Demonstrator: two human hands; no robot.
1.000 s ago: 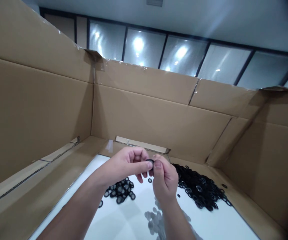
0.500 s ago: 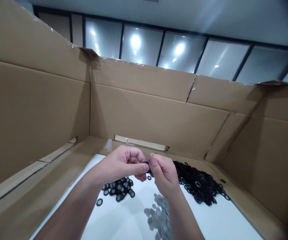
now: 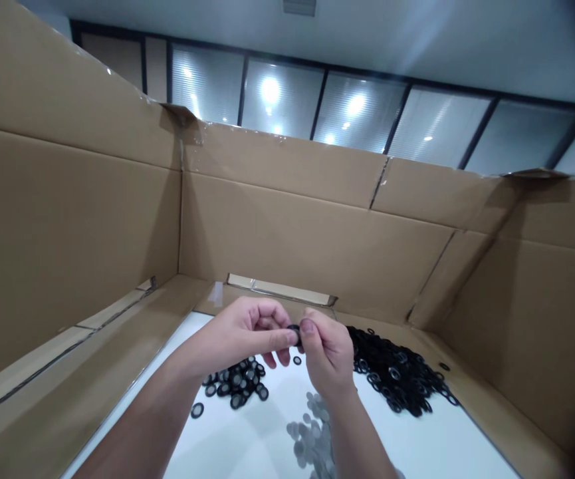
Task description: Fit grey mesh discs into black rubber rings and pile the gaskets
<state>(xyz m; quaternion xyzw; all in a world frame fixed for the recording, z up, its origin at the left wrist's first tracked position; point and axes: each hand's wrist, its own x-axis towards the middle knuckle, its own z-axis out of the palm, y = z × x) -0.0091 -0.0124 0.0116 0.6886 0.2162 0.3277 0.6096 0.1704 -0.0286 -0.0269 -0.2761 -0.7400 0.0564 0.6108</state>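
both grips, our left hand (image 3: 247, 329) and right hand (image 3: 328, 352), stay nearly shut on one small black ring (image 3: 294, 332) above the white bench (image 3: 247, 446).

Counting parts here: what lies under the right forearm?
Grey discs lie on the white surface beside and beneath it; the right forearm covers part of the pile, so how far it extends cannot be seen.

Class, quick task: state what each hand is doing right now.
Left hand: closed, pinching a black ring.
Right hand: closed, pinching the same ring.
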